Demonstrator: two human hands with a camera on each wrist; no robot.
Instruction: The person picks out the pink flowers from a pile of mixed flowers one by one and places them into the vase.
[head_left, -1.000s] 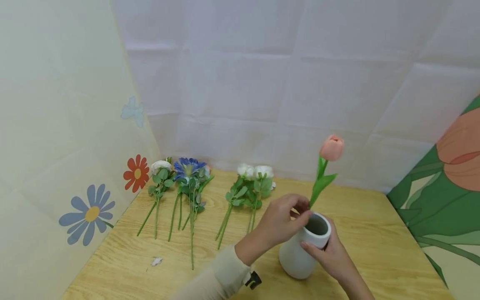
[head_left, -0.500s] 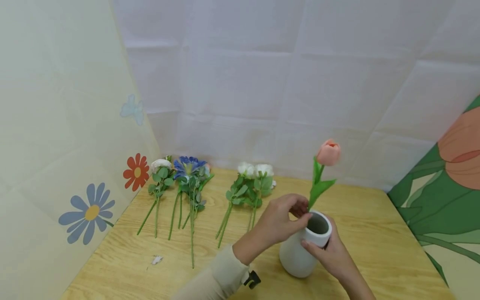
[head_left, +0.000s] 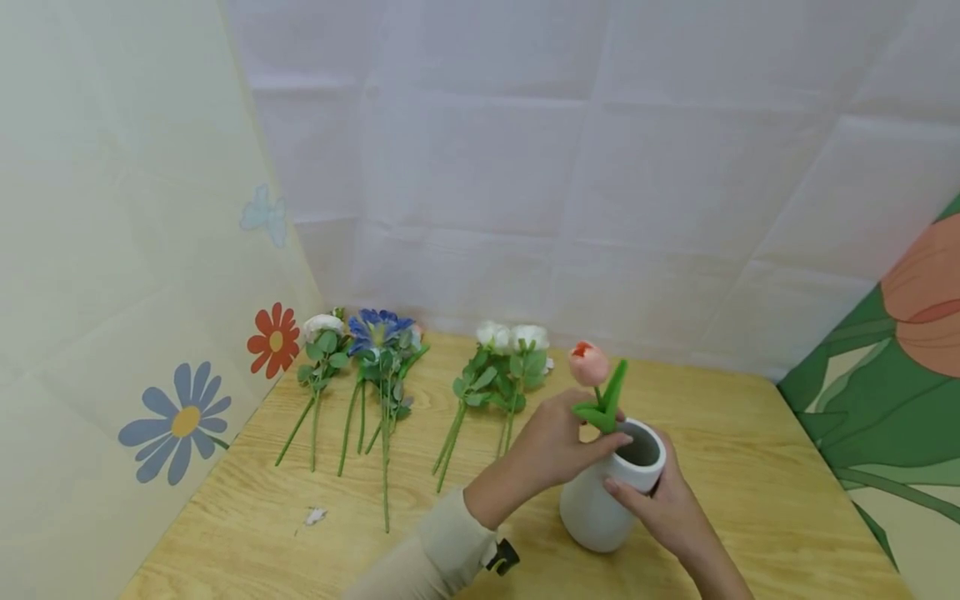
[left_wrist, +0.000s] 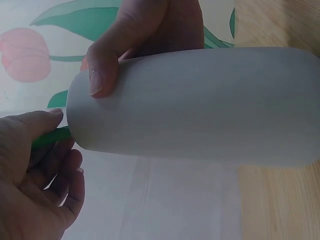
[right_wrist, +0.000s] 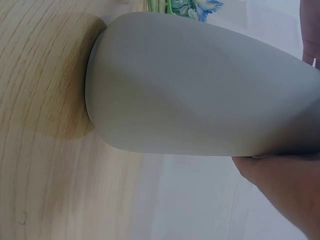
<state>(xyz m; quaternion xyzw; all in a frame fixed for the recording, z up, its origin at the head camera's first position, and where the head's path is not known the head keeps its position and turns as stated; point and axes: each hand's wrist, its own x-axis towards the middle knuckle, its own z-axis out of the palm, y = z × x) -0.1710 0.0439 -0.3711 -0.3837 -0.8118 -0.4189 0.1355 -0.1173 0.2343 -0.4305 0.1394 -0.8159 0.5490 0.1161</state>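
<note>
A pink tulip (head_left: 588, 364) with green leaves leans left over the rim of a white vase (head_left: 595, 510), its lower stem in the vase's mouth. My left hand (head_left: 551, 442) pinches it low at the rim. In the left wrist view, a bit of green stem (left_wrist: 52, 137) shows between the thumb and fingers. My right hand (head_left: 667, 512) grips the vase near its neck, thumb on the near side. The vase's base rests on the table in the right wrist view. How deep the stem reaches is hidden.
On the wooden table (head_left: 247, 550) lie white flowers (head_left: 510, 337) left of the vase. Farther left are a blue flower (head_left: 380, 332) and a pale flower (head_left: 322, 327) with leafy stems. A small white scrap (head_left: 315, 516) lies near the front. Printed cloths stand around the table.
The tulip's head has swung left and come down from right of the vase mouth, and its leaves have turned. Both hands and the vase stay nearly in place.
</note>
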